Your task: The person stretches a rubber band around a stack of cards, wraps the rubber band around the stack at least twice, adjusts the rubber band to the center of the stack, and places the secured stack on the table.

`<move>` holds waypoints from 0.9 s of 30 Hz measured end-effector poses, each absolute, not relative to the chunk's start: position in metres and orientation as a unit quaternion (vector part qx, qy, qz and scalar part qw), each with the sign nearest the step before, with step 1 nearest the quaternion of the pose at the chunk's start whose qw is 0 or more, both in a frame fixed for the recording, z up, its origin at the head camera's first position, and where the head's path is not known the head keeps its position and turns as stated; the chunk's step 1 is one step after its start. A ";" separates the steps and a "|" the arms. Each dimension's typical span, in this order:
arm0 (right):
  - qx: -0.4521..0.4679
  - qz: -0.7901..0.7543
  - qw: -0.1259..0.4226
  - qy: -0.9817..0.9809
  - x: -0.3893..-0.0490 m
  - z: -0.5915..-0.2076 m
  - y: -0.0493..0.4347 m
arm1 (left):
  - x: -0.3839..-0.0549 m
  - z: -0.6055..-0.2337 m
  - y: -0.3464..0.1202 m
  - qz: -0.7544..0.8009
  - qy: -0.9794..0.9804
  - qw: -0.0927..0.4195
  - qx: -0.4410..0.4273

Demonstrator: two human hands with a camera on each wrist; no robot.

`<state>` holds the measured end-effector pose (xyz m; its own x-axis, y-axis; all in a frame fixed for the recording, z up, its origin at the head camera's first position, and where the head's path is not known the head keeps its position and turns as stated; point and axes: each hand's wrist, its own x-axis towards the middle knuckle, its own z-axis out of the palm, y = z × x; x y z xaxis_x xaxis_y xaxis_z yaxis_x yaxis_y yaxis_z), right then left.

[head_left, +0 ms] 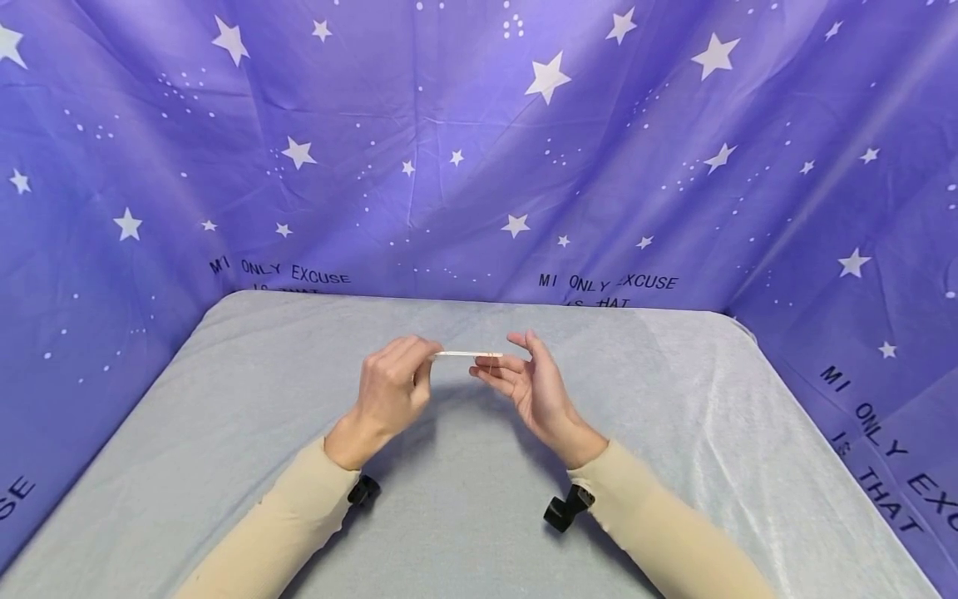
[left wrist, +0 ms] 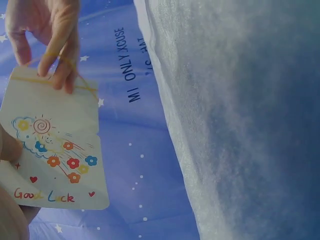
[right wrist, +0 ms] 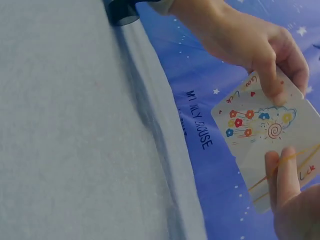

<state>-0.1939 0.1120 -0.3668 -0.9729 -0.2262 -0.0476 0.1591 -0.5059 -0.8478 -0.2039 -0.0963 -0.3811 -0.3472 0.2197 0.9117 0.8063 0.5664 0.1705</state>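
A thin white card (left wrist: 75,115) with a drawn sun, coloured flowers, small hearts and the words "Good Luck" is held above the table, edge-on in the head view. My left hand (head_left: 392,383) pinches one end of it, thumb on the printed face. Across the other end runs a yellow-orange rubber band (left wrist: 30,81). Part of the band stretches away from the card around fingers of my right hand (head_left: 535,383). Those fingers reach out fairly straight and touch the card in the right wrist view, while the thumb stands apart from them.
A light grey cloth (head_left: 464,516) covers the table under both hands. Purple curtains (head_left: 479,108) with white stars and black lettering hang behind and at the sides. Dark wrist-worn devices (head_left: 566,509) sit under the beige sleeves.
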 end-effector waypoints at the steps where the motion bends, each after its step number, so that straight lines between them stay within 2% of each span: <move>1: -0.046 -0.861 0.091 0.499 -0.193 -0.367 0.110 | -0.204 -0.381 -0.096 -0.327 -0.754 0.463 -0.334; 7: -0.121 -0.825 -0.018 0.552 -0.192 -0.372 0.106 | -0.203 -0.381 -0.095 -0.363 -0.748 0.465 -0.303; 12: -0.163 -0.803 -0.076 0.568 -0.189 -0.373 0.106 | -0.203 -0.379 -0.095 -0.387 -0.757 0.444 -0.281; 19: -0.182 -0.777 -0.112 0.592 -0.191 -0.374 0.108 | -0.201 -0.377 -0.096 -0.408 -0.765 0.424 -0.262; 27: -0.178 -0.772 -0.120 0.599 -0.194 -0.372 0.114 | -0.203 -0.378 -0.096 -0.430 -0.757 0.419 -0.257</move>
<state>-0.1936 0.1140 -0.3722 -0.9080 -0.0276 0.4181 -0.3981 -0.2546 -0.8813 -0.2035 -0.0964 -0.3778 -0.5157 0.0291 0.8563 0.7500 0.4984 0.4348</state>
